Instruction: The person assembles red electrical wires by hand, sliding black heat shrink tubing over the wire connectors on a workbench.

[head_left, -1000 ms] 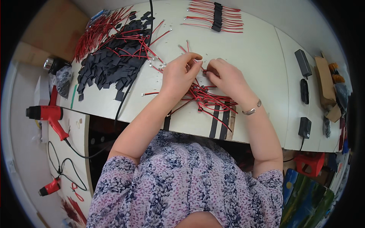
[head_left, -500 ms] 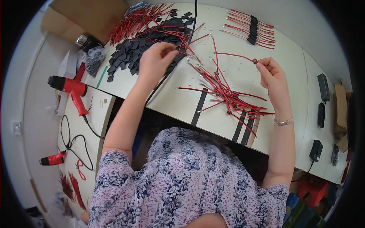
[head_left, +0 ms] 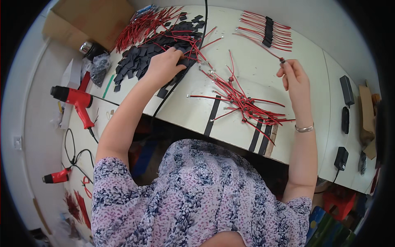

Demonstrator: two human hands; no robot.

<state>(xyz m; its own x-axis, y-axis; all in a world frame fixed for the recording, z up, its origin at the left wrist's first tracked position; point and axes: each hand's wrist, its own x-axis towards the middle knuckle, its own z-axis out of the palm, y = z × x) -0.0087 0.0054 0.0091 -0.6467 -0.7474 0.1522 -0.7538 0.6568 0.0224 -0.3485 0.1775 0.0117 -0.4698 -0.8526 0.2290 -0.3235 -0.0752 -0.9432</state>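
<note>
My right hand (head_left: 297,78) pinches a red wire (head_left: 263,47) close to the small dark ring (head_left: 282,60) at its near end. The rest of that wire stretches up and left over the white table. Over the edge of a heap of small black rectangular pieces (head_left: 133,61) is my left hand (head_left: 164,66), its thumb apart from its bent fingers. Nothing shows between them, though some fingertips are hidden against the heap. Between the hands lies a loose pile of red wires (head_left: 247,107) with dark rings and metal tips.
Red wires with black pieces around them lie in a row (head_left: 268,32) at the far right. A black cable (head_left: 181,82) crosses the table. Red heat guns (head_left: 76,99) lie at left, near a cardboard box (head_left: 88,22). Black adapters (head_left: 341,158) sit at right.
My left hand has moved down and left from the red wires onto the black pieces, its thumb spreading away. My right hand has risen slightly, and its wire now slants more steeply up-left.
</note>
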